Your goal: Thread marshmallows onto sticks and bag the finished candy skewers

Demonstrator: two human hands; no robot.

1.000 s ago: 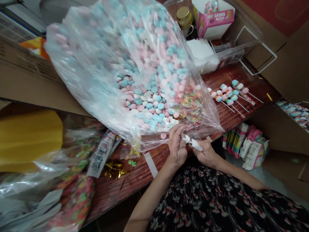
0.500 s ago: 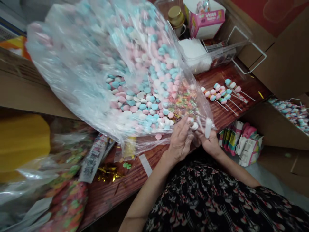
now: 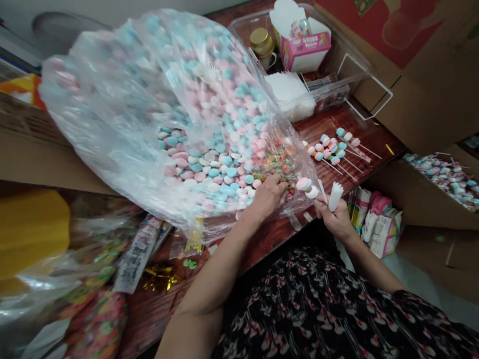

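My left hand (image 3: 270,193) reaches into the mouth of a large clear plastic bag (image 3: 123,164). Its bent fingers look slightly apart, their tips down among small orange and green candies (image 3: 275,158). Beside them in the bag lie many pink, blue and white marshmallow discs (image 3: 220,162). My right hand (image 3: 335,215), at the table edge, is closed around a bundle of white sticks (image 3: 336,195). A candy skewer (image 3: 307,187) also rises from this hand, with a pink-and-blue piece at its tip and a white piece below.
Several finished candy skewers (image 3: 331,148) lie on the wooden table (image 3: 374,137). Behind stands a clear plastic bin (image 3: 346,82) with a pink box (image 3: 307,50) and a gold-lidded jar (image 3: 262,42). At right, a cardboard box (image 3: 422,199) holds wrapped candies. Gold tinsel (image 3: 160,277) lies left.
My left hand has parted from my right and moved left onto the candies in the bag. My right hand has shifted right with the sticks and skewer, now plainly visible.
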